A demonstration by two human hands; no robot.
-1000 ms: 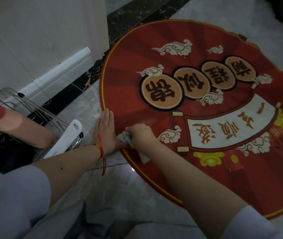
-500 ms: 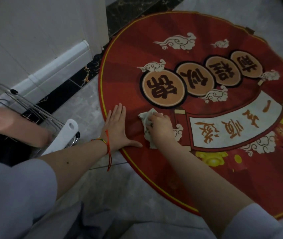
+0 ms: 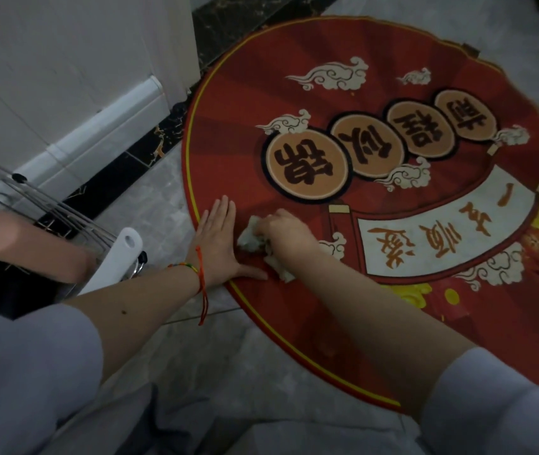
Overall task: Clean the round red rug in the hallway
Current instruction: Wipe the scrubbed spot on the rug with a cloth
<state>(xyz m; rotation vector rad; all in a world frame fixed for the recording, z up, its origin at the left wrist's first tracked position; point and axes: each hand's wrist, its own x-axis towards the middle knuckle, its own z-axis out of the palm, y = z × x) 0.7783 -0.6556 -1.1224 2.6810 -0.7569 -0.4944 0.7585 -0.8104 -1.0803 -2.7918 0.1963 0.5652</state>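
Right hand [image 3: 289,233] grips cloth [image 3: 251,239], wiping rug [image 3: 376,339] near its left edge; left hand [image 3: 217,238] pressed flat, fingers straight. Most of the rug probably remains.

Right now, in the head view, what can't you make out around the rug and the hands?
- Rug: its right side is cut off by the frame edge, its near part hidden by the right forearm.
- Cloth: mostly covered by the right hand gripping it; its size is unclear.
- Rug edge beneath the flat left hand: hidden.
- Red-and-pink object at the left edge: blurred and cut off, unidentifiable.
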